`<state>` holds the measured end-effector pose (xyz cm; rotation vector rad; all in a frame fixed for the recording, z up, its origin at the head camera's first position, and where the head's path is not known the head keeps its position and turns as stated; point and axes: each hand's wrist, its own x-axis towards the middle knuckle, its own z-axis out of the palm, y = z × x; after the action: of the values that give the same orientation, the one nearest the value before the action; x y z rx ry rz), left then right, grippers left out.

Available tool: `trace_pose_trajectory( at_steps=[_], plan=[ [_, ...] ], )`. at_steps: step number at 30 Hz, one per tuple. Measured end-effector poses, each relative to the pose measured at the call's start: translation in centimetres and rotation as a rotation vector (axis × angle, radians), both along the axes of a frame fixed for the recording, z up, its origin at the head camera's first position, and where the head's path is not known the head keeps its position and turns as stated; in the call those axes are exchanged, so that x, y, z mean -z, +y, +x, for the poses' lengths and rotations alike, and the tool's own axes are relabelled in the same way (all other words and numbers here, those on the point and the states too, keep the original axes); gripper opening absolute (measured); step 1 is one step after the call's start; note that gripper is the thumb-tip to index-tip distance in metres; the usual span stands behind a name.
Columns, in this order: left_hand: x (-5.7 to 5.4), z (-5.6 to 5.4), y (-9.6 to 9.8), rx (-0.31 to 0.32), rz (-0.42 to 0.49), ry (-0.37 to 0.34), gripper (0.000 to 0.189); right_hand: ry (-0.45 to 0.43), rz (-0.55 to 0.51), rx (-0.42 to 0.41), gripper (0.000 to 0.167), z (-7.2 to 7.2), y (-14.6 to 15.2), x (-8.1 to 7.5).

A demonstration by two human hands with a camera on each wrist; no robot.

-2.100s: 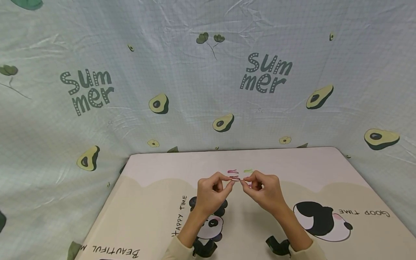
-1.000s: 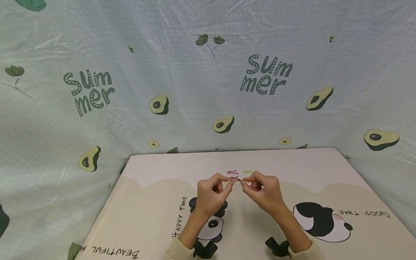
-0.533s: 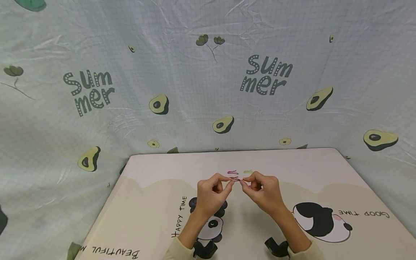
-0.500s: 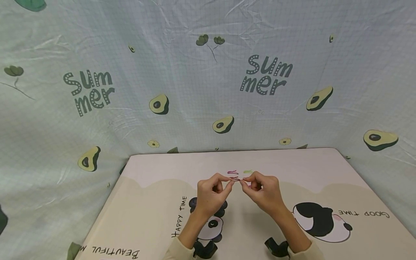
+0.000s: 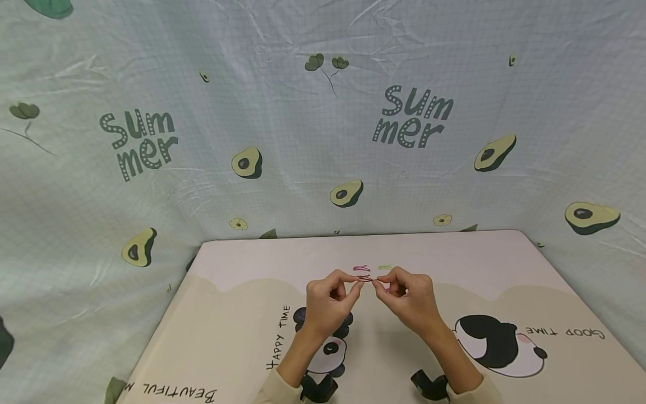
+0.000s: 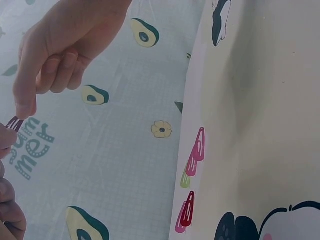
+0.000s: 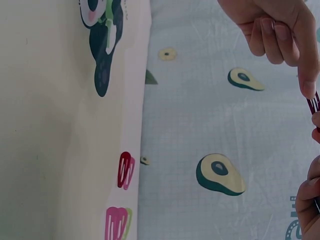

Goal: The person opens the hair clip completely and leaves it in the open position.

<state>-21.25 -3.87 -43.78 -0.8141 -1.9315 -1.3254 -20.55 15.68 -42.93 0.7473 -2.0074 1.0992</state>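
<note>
A dark red snap hair clip (image 5: 366,279) is stretched between both hands above the far part of the table. My left hand (image 5: 330,300) pinches one end between thumb and forefinger. At the other end, the thumb and forefinger of my right hand (image 5: 411,297) pinch it too. In the left wrist view the slotted clip (image 6: 16,124) shows between the fingertips, most of it covered. On the table beyond lie a red hair clip (image 6: 187,209), a pink hair clip (image 6: 180,220) beside it, two overlapping pink hair clips (image 6: 200,145) and a green hair clip (image 6: 185,176).
The table (image 5: 227,325) has a cream and pink cover printed with pandas, a dog and words. Behind it hangs a pale curtain (image 5: 292,112) with avocado prints. Black wrist mounts (image 5: 319,388) sit near both sleeves.
Both hands stay almost in place, still pinching the clip. The clip's outline shifts slightly between the fingertips; the clips on the table have not moved.
</note>
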Motion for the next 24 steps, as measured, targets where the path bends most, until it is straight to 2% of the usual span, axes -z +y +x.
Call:
trace_pose_trajectory(
  at_steps=[24],
  plan=[
    [0.03, -0.14, -0.10, -0.007, -0.004, 0.011, 0.009, 0.008, -0.009, 0.006, 0.027, -0.06, -0.19, 0.00]
  ],
)
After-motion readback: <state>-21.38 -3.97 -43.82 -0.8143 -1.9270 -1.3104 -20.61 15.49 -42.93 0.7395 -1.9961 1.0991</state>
